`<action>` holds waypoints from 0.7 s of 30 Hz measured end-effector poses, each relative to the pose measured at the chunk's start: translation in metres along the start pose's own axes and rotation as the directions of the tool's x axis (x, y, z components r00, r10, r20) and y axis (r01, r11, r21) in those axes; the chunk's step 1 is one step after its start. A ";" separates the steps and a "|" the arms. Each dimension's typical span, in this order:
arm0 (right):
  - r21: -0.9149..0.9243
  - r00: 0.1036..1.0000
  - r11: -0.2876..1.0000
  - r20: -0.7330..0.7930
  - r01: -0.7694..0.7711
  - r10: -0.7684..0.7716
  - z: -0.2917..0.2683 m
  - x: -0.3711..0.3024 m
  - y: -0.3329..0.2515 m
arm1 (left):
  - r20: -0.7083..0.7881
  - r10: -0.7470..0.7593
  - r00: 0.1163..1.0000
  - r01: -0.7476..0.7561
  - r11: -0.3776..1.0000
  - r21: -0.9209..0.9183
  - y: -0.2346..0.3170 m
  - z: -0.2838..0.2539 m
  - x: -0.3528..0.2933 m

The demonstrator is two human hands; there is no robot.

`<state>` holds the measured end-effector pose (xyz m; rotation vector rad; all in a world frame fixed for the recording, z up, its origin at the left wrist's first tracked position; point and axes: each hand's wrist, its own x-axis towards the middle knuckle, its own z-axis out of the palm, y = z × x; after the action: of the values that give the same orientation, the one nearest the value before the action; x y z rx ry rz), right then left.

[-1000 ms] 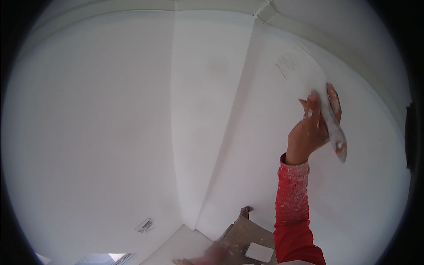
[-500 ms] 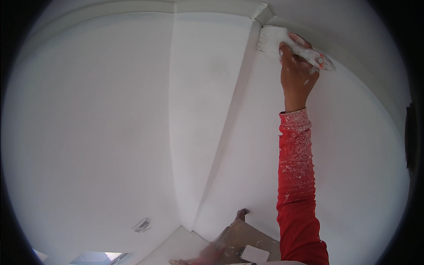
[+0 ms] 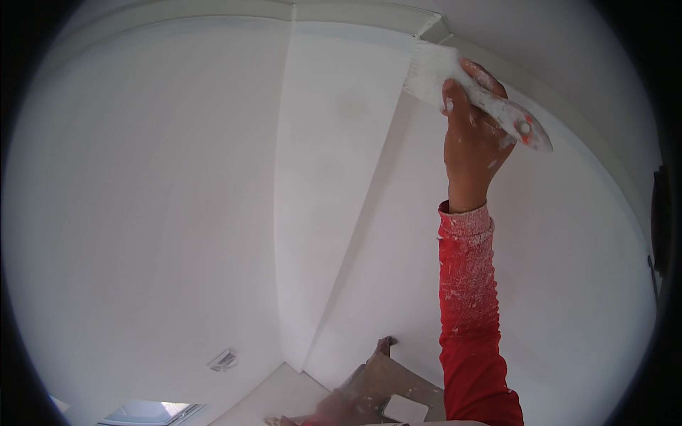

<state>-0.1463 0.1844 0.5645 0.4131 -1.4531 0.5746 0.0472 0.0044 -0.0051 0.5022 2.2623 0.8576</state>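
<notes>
My right hand [image 3: 474,124], spotted with white paint, is closed around the handle of a wide paintbrush [image 3: 430,71]. The brush is coated in white, with orange-red marks around the hole in its handle. Its bristles press against the upper end of the wall corner [image 3: 398,106], just under the moulding. My red right sleeve is speckled with white. At the lower edge a blurred red patch ends in a brown shape [image 3: 280,420], which may be my left hand; its fingers cannot be made out.
A pale cornice [image 3: 355,28] runs along the top and steps around the projecting wall strip [image 3: 341,177]. Below lies a brown, paint-spotted board [image 3: 398,376] with a white squarish piece [image 3: 405,408]. A wall plate [image 3: 222,361] and a bright window-like panel [image 3: 153,412] sit lower left.
My right hand and the paintbrush have come slightly lower in the view. The bristles now lie over the corner edge, and the handle tilts more steeply downward.
</notes>
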 end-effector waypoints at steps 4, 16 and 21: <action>0.174 0.986 0.974 -0.062 -0.142 0.155 -0.020 -0.037 -0.026 | 0.034 0.011 0.999 -0.012 1.000 0.023 0.014 -0.017 -0.012; 0.117 0.160 0.154 0.045 -0.981 0.986 -0.207 -0.301 -0.105 | 0.020 -0.018 1.000 0.016 0.997 0.075 0.008 -0.014 -0.015; 0.035 -0.103 -0.104 0.033 -0.994 0.994 -0.265 -0.374 -0.118 | -0.076 -0.076 0.994 0.078 0.996 0.034 -0.017 -0.002 0.017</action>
<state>0.1278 0.2032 0.1794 -0.9255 -1.5225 1.8907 0.0317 0.0004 -0.0235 0.4029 2.3532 0.8090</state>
